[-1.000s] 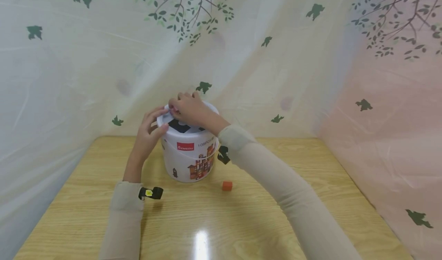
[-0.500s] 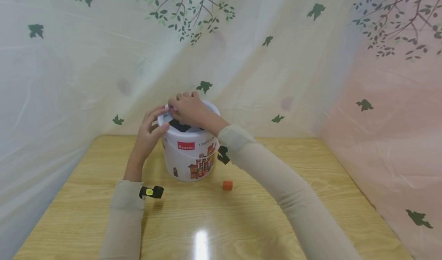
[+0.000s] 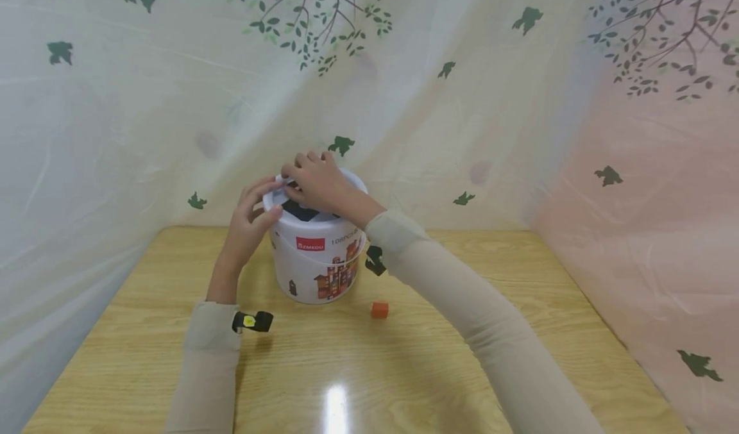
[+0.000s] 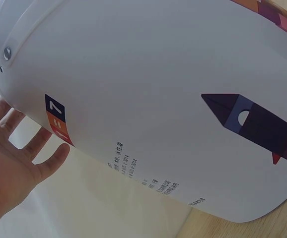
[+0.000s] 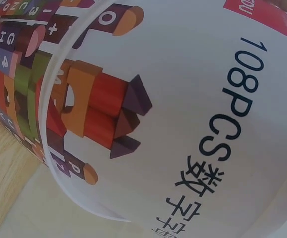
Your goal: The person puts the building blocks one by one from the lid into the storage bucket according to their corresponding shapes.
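Observation:
A white toy-block bucket point(image 3: 314, 274) stands upright at the back of the table, printed with coloured buildings and a red label. Its white lid point(image 3: 297, 211) has black patches. My left hand point(image 3: 248, 225) holds the bucket's upper left edge, thumb on the near side of the rim; in the left wrist view its fingers lie along the bucket's side. Across the lid reaches my right hand point(image 3: 317, 181), fingers bent over its left part close to the left fingertips. That hand hides much of the lid. The printed wall fills the right wrist view.
A small orange block point(image 3: 380, 309) lies on the wooden table point(image 3: 450, 383) in front of the bucket, to its right. The bucket's thin white handle point(image 3: 323, 264) hangs across its front. A pale curtain point(image 3: 404, 120) with printed leaves closes off the back and sides.
The right thumb has shifted slightly away from its index finger, and a dark patch of the lid now shows between them. The bucket, the left hand and the orange block stay in place.

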Demonstrator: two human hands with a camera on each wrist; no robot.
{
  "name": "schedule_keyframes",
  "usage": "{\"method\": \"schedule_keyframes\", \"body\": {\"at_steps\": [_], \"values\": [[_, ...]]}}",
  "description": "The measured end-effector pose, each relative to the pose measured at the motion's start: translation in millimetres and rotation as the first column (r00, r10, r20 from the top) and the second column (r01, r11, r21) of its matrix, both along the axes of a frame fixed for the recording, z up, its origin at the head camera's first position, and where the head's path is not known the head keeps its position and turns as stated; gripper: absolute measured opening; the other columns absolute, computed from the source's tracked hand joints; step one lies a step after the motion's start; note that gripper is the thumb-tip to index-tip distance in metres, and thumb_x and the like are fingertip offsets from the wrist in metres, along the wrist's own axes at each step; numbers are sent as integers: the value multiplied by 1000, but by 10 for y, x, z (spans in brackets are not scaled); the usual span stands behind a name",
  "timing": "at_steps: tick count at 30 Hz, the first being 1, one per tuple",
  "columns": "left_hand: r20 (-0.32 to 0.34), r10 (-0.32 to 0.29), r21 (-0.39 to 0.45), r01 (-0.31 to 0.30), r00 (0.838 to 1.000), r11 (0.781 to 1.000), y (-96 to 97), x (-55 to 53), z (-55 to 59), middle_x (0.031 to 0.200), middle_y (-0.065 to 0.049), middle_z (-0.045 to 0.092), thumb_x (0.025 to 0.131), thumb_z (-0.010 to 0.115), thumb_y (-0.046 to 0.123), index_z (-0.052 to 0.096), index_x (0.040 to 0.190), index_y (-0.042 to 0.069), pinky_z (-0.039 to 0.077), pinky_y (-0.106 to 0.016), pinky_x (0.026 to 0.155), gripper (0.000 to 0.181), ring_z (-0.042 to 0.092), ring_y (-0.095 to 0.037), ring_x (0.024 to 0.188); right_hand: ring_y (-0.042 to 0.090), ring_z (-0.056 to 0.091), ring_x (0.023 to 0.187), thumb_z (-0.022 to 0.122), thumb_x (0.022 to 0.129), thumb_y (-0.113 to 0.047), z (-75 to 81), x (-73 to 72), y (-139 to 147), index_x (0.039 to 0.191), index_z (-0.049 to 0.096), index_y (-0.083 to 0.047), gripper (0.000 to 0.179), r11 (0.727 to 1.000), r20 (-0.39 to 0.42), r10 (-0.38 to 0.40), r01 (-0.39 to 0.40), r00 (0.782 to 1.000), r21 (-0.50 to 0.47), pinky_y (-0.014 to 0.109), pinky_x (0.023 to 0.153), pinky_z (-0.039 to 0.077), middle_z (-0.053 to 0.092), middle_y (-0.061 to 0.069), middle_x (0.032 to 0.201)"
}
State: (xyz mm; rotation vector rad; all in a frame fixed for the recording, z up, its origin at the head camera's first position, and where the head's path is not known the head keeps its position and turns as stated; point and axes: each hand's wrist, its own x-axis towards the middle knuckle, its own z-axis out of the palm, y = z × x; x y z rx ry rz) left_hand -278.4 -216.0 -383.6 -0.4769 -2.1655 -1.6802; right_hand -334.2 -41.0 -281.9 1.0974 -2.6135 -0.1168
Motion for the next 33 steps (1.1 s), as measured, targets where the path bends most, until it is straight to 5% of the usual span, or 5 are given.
{"method": "schedule_keyframes", "body": {"at_steps": [10, 17, 33], "values": [[12, 0, 1, 0, 1000, 1000, -3, 1, 6, 163, -1, 32, 99, 60, 24, 49, 150, 15, 36, -58, 119, 52, 37, -29, 142, 26, 52, 129, 49, 105, -47, 6, -12, 44, 139, 58, -24, 43, 1000, -19, -3, 4, 1000, 3, 48, 115, 39, 61, 5, 133], [13, -4, 4, 4, 1000, 1000, -4, 3, 6, 162, -1, 33, 100, 59, 23, 50, 149, 14, 36, -57, 119, 51, 38, -27, 141, 25, 49, 132, 51, 104, -44, 47, 1, 160, 139, 58, -21, 43, 998, 49, 24, -22, 999, -56, 50, 117, 36, 60, 6, 136], [21, 17, -1, -17, 1000, 1000, 20, 21, 14, 162, 1, 34, 99, 60, 25, 51, 149, 15, 36, -57, 120, 51, 38, -27, 142, 26, 48, 133, 57, 103, -40, 159, 191, 798, 136, 61, -18, 40, 979, 93, 72, -52, 993, -199, 54, 121, 29, 60, 7, 137]]}}
